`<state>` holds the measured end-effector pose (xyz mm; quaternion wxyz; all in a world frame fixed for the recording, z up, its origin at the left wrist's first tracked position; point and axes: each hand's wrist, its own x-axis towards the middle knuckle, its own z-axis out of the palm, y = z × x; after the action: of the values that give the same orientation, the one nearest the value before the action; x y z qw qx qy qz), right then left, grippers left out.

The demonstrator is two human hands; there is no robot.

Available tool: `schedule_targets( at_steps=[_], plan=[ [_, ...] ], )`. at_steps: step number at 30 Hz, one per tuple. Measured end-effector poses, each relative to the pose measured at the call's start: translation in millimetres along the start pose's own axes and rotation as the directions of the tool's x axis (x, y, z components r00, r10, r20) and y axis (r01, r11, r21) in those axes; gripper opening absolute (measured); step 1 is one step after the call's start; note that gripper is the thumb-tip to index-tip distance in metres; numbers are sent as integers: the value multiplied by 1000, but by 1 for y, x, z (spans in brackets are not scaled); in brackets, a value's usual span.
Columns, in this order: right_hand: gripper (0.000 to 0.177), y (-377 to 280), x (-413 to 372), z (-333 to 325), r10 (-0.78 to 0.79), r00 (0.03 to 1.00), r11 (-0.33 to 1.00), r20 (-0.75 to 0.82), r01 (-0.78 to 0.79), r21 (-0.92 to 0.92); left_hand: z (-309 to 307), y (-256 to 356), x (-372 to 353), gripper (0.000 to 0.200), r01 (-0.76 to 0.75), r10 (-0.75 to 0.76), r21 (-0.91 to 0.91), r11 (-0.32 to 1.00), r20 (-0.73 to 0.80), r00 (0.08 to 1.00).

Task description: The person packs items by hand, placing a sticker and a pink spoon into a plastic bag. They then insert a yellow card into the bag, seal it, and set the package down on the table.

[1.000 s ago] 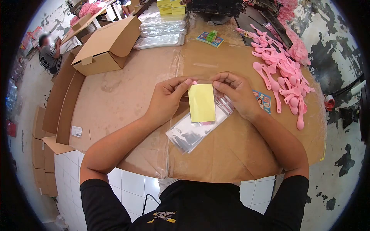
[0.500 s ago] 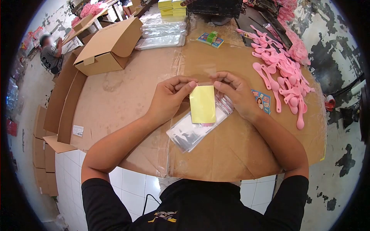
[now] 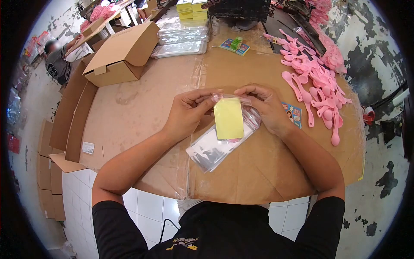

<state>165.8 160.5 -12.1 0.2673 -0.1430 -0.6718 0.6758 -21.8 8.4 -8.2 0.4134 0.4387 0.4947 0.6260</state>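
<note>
Your left hand [image 3: 189, 110] and right hand [image 3: 269, 108] each pinched the top edge of a clear bag [image 3: 232, 96], fingers closed on it, with the yellow card [image 3: 229, 118] seemingly inside, held over a heap of bags [image 3: 209, 152] on the tabletop [image 3: 129, 108]. Holding the mouth taut and level probably kept the card flat. The card's face showed no legible writing.
</note>
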Motion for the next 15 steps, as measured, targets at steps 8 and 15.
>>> schedule_targets(
  at_steps=[8, 15],
  plan=[
    [16, 4, 1, -10, 124, 991, 981, 44, -130, 145, -7, -1, 2, 36, 93, -84, -160, 983, 65, 994],
    [17, -6, -2, 4, 55, 998, 998, -20, -54, 38, -3, -1, 2, 29, 76, -76, -21, 997, 14, 997]
  ],
)
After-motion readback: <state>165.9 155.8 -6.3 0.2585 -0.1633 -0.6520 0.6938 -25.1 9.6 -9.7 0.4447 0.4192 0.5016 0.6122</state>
